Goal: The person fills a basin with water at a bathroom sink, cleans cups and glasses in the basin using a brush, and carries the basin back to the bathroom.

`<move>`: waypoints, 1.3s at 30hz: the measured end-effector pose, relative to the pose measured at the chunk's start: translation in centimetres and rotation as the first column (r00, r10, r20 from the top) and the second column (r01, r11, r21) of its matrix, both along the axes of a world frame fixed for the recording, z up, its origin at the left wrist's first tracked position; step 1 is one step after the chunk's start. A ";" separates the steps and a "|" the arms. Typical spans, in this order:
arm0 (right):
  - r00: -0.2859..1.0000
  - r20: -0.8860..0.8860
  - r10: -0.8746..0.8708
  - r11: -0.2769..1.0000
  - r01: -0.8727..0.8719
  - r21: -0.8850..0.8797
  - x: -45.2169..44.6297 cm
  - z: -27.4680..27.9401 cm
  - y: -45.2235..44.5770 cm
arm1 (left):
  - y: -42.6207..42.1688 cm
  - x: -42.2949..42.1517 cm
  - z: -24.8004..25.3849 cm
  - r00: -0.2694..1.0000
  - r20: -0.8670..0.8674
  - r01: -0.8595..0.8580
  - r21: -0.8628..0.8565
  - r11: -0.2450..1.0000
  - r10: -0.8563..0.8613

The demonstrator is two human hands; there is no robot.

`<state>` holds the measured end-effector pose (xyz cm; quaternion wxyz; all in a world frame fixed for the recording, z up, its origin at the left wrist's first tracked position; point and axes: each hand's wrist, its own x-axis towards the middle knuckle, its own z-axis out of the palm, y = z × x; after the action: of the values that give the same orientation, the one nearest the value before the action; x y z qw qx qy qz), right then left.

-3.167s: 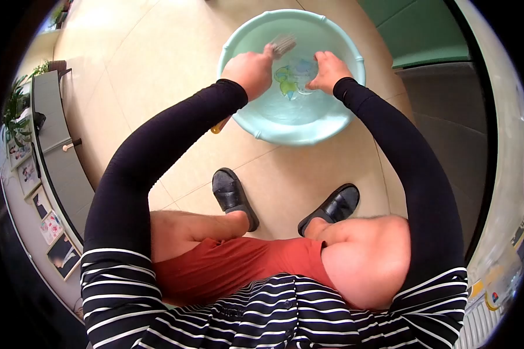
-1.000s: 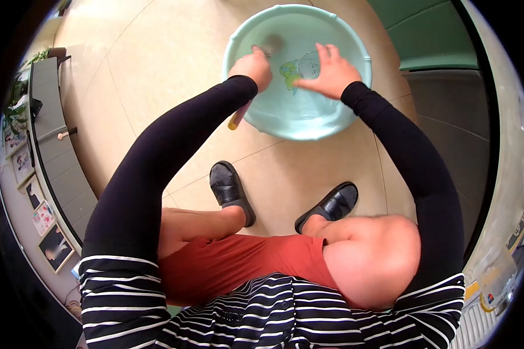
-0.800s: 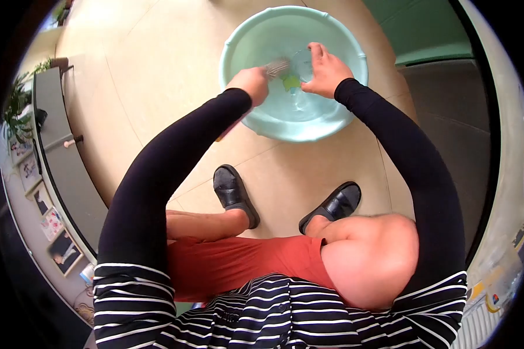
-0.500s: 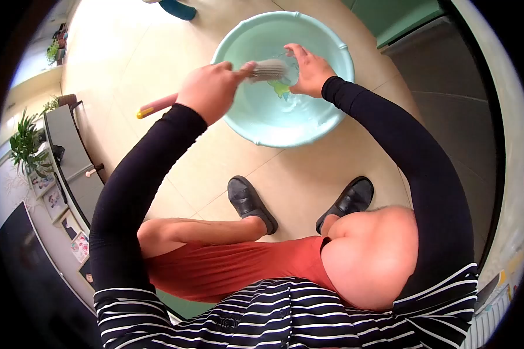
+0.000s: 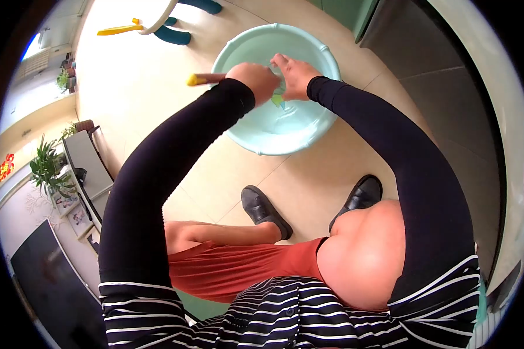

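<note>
A round light-blue basin (image 5: 262,141) stands on the floor, with a green leaf-like pattern (image 5: 278,100) at its bottom. Over its left part my left hand (image 5: 255,80) is closed round a brush (image 5: 206,79), whose yellow-tipped handle sticks out to the left; the bristle end is hidden by the hand. My right hand (image 5: 294,75) is over the basin close beside it, fingers curved round a clear glass (image 5: 279,75), of which only a small part shows between the hands.
A stand with teal legs (image 5: 173,36) and a yellow part is at the top left. Framed pictures (image 5: 79,216), a plant (image 5: 48,166) and a dark screen (image 5: 55,279) are at the left. A dark grey panel (image 5: 425,58) stands at the right. Black slippers (image 5: 262,206) are below the basin.
The view has swung, bringing in more of the teal-legged stand and the left side. My left hand has moved right with the brush, up close to my right hand, and the bristles are now hidden.
</note>
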<state>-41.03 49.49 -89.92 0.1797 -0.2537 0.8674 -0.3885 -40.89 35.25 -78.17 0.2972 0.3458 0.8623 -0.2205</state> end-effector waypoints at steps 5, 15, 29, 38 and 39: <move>0.999 -0.022 -0.024 0.998 0.023 -0.054 0.0 0.0 -0.2 | 1.1 -1.7 -0.2 0.972 0.209 -0.099 -0.061 0.993 0.110; 0.999 0.026 -0.029 0.999 0.030 -0.037 0.4 0.4 -0.1 | 0.1 0.9 2.7 0.993 0.013 -0.117 0.036 0.992 0.117; 0.997 -0.067 -0.029 0.999 0.030 0.021 0.0 0.8 -0.2 | -8.6 -1.3 3.5 0.885 0.129 -0.439 0.557 0.706 0.448; 0.849 -0.413 0.329 0.760 0.022 0.650 -0.8 1.8 -4.0 | -8.3 3.2 0.0 0.897 -0.184 -0.402 0.043 0.915 0.402; 0.808 -0.469 0.355 0.745 0.058 0.664 -0.5 0.9 -4.5 | -8.0 3.6 -1.6 0.897 -0.212 -0.383 0.070 0.921 0.389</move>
<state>-41.50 45.01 -88.99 0.0212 -0.3507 0.9350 0.0477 -37.28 27.30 -79.78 0.2325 0.1452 0.9441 -0.1831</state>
